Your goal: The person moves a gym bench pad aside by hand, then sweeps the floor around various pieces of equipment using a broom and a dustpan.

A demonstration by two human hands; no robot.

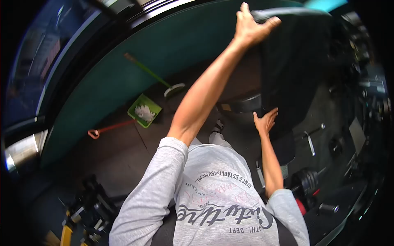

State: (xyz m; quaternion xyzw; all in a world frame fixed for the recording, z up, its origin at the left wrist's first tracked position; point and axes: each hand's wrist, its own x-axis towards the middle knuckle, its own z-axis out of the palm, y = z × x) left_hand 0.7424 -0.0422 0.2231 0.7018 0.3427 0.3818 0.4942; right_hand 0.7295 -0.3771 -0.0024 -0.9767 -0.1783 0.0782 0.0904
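Note:
A tall black panel-like thing (287, 65) with a grey upper edge stands in front of me, a little to the right. My left hand (250, 30) is stretched far forward at its upper left corner, with thumb and fingers spread apart. Lower down, my right hand (266, 121) lies against the near side of the black thing, its fingers also spread. Neither hand is closed around anything visible. Between the hands, a dark rounded base (242, 104) juts out to the left near the floor.
On the floor to the left lie a green dustpan (145, 110) with white scraps and a red handle, and a green-handled broom (152, 74) leaning by the wall. Weight plates (305, 180) and metal bars (310, 143) are at right. Dark equipment with yellow parts (66, 229) stands lower left.

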